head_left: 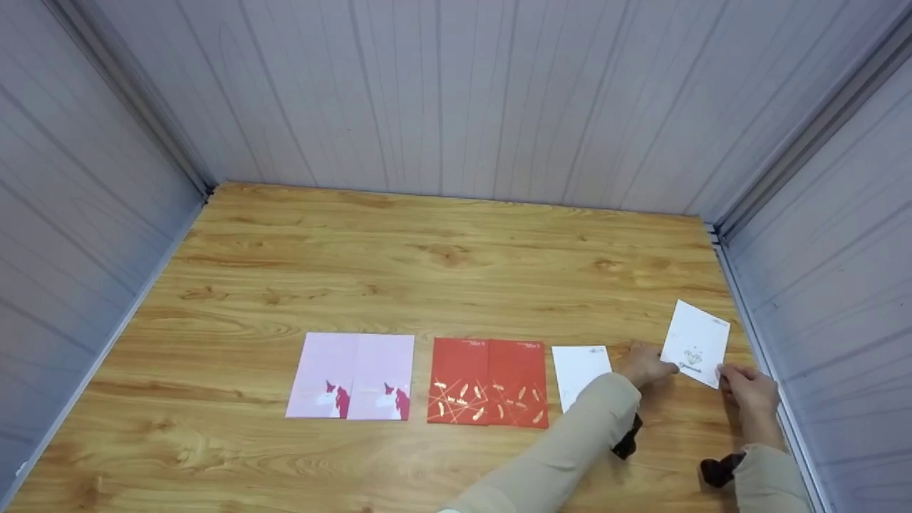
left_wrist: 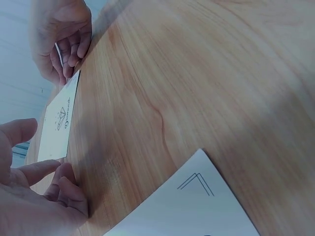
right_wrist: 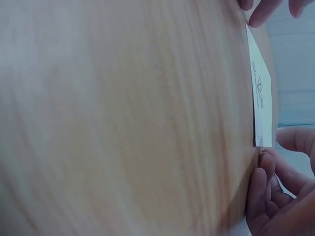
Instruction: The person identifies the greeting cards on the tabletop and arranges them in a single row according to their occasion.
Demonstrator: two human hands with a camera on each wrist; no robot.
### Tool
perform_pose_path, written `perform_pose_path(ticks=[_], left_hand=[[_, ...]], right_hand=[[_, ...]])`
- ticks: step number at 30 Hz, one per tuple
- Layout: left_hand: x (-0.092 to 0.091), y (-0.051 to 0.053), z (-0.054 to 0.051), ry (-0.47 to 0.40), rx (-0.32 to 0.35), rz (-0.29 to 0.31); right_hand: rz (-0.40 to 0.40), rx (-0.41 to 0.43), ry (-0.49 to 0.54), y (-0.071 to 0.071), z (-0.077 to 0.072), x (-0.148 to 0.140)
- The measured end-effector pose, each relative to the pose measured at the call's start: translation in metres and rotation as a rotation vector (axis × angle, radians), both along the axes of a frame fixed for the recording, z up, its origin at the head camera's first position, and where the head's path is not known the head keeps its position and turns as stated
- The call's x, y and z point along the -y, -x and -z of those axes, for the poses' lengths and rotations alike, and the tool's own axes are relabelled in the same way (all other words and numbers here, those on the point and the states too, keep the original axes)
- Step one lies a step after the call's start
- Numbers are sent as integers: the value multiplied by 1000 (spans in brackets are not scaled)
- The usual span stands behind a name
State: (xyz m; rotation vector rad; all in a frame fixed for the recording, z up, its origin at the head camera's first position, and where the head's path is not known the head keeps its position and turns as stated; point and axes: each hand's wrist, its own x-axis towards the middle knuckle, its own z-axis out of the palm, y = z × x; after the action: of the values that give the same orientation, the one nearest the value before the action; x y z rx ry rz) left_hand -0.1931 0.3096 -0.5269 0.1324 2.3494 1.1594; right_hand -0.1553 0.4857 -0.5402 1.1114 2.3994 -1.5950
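A white card (head_left: 695, 345) with a small printed drawing lies slanted at the table's right end, between both hands. My left hand (head_left: 647, 365) touches its left lower edge with the index finger, the thumb held apart from it in the left wrist view. At its lower right corner my right hand (head_left: 752, 393) pinches the edge lightly between thumb and fingers. Another white card (head_left: 581, 367) lies left of the left hand, partly hidden by the left sleeve. Its printed corner also shows in the left wrist view.
Two red cards (head_left: 459, 381) with gold feather prints lie side by side near the middle. Farther left are two pink cards (head_left: 320, 367) with unicorn prints. Panelled walls (head_left: 463, 100) surround the wooden table (head_left: 427, 285) at the back and sides.
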Motion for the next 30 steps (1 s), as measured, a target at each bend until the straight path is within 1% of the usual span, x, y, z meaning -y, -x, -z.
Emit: perform_pose_path(ticks=[2, 4, 8, 11, 14, 17, 20, 26, 30], left_hand=[[-1, 0, 0, 19, -8, 16], [-1, 0, -2, 47, 1, 20], [-2, -1, -4, 120, 20, 37], [-3, -3, -5, 169, 13, 53], [-5, -5, -4, 197, 4, 63], [-5, -7, -5, 228, -6, 79], [-6, -9, -5, 259, -9, 95], [-5, -11, -5, 299, -37, 111], [-4, -13, -2, 307, -79, 122]], right_hand=[[-5, -1, -18, 0, 0, 0], [-12, 0, -31, 0, -1, 1], [-18, 15, -47, -1, -1, 2], [-8, 25, -49, -2, -1, 3], [12, 3, -25, -2, -1, 4], [44, -34, 34, -2, -1, 6], [67, -45, 77, -1, -1, 6], [15, -19, 96, -2, 0, 5], [-28, -9, 81, -3, 1, 5]])
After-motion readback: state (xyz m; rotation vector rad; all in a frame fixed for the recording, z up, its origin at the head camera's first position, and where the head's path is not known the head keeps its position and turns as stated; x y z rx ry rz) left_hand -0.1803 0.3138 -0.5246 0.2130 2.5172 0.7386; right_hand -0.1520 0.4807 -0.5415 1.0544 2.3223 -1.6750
